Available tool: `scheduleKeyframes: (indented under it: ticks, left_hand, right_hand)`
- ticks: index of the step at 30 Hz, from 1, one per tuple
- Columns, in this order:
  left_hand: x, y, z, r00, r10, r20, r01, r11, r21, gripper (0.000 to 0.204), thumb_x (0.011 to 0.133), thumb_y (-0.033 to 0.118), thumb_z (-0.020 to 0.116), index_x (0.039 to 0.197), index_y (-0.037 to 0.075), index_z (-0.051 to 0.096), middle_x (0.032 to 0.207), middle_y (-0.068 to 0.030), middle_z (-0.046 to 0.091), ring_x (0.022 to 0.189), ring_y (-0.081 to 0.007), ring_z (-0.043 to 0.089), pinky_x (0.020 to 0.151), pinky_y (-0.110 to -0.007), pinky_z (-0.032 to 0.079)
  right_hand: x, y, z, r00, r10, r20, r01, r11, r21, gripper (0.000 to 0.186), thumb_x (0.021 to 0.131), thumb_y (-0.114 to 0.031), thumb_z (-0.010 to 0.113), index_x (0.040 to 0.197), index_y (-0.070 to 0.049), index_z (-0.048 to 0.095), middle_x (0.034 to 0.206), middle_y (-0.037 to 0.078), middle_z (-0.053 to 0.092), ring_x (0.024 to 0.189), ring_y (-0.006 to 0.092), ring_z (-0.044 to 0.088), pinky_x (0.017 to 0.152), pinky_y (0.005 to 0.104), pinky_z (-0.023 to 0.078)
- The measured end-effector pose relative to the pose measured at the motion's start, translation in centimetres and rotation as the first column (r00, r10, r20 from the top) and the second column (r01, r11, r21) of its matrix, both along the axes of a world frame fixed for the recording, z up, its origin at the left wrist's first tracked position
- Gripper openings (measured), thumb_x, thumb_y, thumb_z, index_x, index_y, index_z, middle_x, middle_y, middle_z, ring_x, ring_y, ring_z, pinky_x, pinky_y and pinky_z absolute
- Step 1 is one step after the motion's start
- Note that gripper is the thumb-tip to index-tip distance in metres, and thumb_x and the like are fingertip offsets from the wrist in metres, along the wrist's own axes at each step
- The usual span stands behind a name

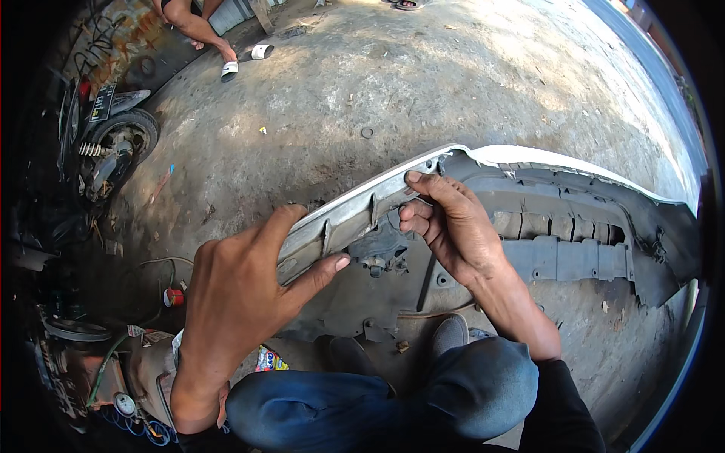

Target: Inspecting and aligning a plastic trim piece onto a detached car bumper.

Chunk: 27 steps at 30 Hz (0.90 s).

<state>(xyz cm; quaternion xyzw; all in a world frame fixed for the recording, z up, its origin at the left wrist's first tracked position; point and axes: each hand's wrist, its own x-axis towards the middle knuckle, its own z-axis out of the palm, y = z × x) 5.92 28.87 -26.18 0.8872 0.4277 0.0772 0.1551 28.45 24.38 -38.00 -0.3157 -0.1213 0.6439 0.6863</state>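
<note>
A car bumper cover [555,260], white outside and grey on its ribbed inner side, stretches from in front of me toward the right. My left hand [242,283] is closed round the near left end of its narrow edge strip [349,220], fingers over the far side and thumb along the inner face. Farther along, my right hand [457,226] has its thumb pressed on the strip close to the bend. Its other fingers are curled beneath. Beyond the right hand runs a row of slots in the grey inner panel. The hands hide parts of the strip.
A motorcycle wheel [124,143] stands at the left. Someone's leg [198,29] and white sandals show at the upper left. Lower left are a red tin [173,297], a gauge [124,404] and hoses. A colourful packet [269,359] lies beside my knee.
</note>
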Motion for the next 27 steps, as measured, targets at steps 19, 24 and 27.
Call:
scheduleKeyframes:
  ticks: [19,24,27]
  left_hand:
    - [0.4,-0.1,-1.5,0.997,0.023,0.077,-0.032,0.992,0.121,0.056,0.075,0.036,0.087,0.114,-0.001,0.070,0.093,-0.0198,0.074,0.082,-0.0322,0.076,0.070,-0.039,0.058]
    - [0.6,-0.2,-1.5,0.996,0.013,0.084,-0.023,0.992,0.125,0.057,0.074,0.035,0.087,0.115,-0.002,0.069,0.094,-0.0209,0.074,0.085,-0.0343,0.075,0.074,-0.040,0.058]
    - [0.6,-0.3,-1.6,0.997,0.018,0.074,-0.027,0.992,0.122,0.058,0.075,0.035,0.087,0.115,-0.002,0.069,0.094,-0.0216,0.073,0.086,-0.0354,0.075,0.074,-0.041,0.057]
  right_hand:
    - [0.0,-0.3,-0.2,0.999,0.024,0.031,-0.023,0.999,-0.040,0.030,0.100,-0.016,0.062,0.109,0.012,0.056,0.094,0.017,0.064,0.077,0.0253,0.072,0.071,0.0349,0.063]
    - [-0.1,-0.4,-0.1,0.999,-0.005,0.049,0.006,1.000,-0.024,0.032,0.101,-0.015,0.060,0.110,0.015,0.054,0.097,0.020,0.064,0.079,0.0268,0.073,0.071,0.0353,0.063]
    - [0.0,-0.5,-0.1,0.998,-0.005,0.057,0.007,1.000,-0.021,0.033,0.101,-0.015,0.059,0.110,0.016,0.053,0.098,0.022,0.064,0.080,0.0273,0.073,0.071,0.0350,0.063]
